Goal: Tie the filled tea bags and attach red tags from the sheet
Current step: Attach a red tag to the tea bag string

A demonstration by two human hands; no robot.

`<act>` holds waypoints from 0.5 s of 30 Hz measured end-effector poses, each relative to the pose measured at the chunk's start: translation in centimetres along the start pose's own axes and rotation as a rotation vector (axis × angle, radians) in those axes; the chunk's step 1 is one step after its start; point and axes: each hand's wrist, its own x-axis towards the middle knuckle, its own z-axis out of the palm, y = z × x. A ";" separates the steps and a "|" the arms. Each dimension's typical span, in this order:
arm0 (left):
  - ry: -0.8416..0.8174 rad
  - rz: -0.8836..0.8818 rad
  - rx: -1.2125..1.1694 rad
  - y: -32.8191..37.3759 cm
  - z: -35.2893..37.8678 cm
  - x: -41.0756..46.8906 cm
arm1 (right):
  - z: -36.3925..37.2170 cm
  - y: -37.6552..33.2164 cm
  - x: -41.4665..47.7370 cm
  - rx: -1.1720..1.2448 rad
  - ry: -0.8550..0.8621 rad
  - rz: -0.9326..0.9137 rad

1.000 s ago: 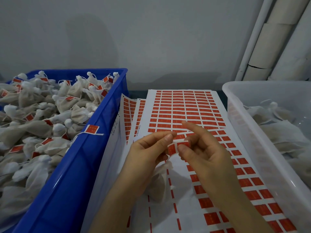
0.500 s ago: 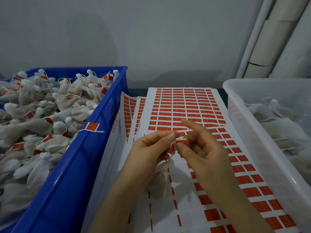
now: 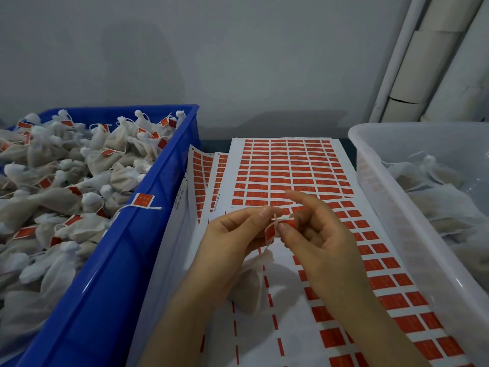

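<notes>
Near centre: left hand (image 3: 232, 239) and right hand (image 3: 317, 245) meet above the tag sheet (image 3: 291, 170). Both pinch one red tag (image 3: 275, 229) between thumb and fingertips, the tag bent into a fold around a white string (image 3: 272, 235). The string runs down from the tag to a filled tea bag (image 3: 251, 284), which hangs under the left palm, its bottom at or just over the sheet; contact can't be told. Right index finger sticks out, not on the tag.

Sheet spreads from near edge to far, between the two bins. Near part of it: left columns stripped to white backing with thin red slivers, red tags remaining on the right side. Far part: full grid of red tags. More sheets (image 3: 203, 181) fan out from under it at the left.

Left: blue crate (image 3: 148, 207), heaped with tied tea bags (image 3: 79, 181) carrying red tags; one tag (image 3: 143, 201) on its string drapes over the crate's right rim.

Right: clear plastic bin (image 3: 383, 197) holding untagged tea bags (image 3: 434, 181).

Far: grey wall (image 3: 238, 62), white pipes (image 3: 436, 62) at far right.
</notes>
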 end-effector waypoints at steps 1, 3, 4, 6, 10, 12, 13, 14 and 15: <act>-0.013 0.018 0.022 -0.1 0.0 0.0 | 0.0 0.0 0.0 0.005 0.003 0.000; -0.058 0.057 0.071 -0.2 0.0 -0.1 | 0.0 -0.1 0.0 0.020 0.008 -0.002; -0.079 0.070 0.081 -0.1 0.1 -0.1 | -0.1 -0.1 0.1 0.024 0.014 0.000; -0.088 0.082 0.091 -0.1 0.1 -0.2 | -0.3 -0.1 0.1 0.022 0.029 0.007; -0.028 0.105 0.109 -0.4 0.0 0.1 | -0.5 0.0 0.2 0.010 -0.004 0.015; -0.007 0.115 0.112 -0.5 0.0 0.1 | -0.4 0.1 0.2 0.003 -0.027 0.017; 0.002 0.124 0.125 -0.5 0.1 0.2 | -0.4 0.1 0.2 0.001 -0.032 0.020; 0.011 0.140 0.149 -0.5 0.1 0.2 | -0.4 0.2 0.2 -0.006 -0.033 0.022; 0.018 0.160 0.180 -0.6 0.2 0.2 | -0.4 0.2 0.2 -0.025 -0.029 0.019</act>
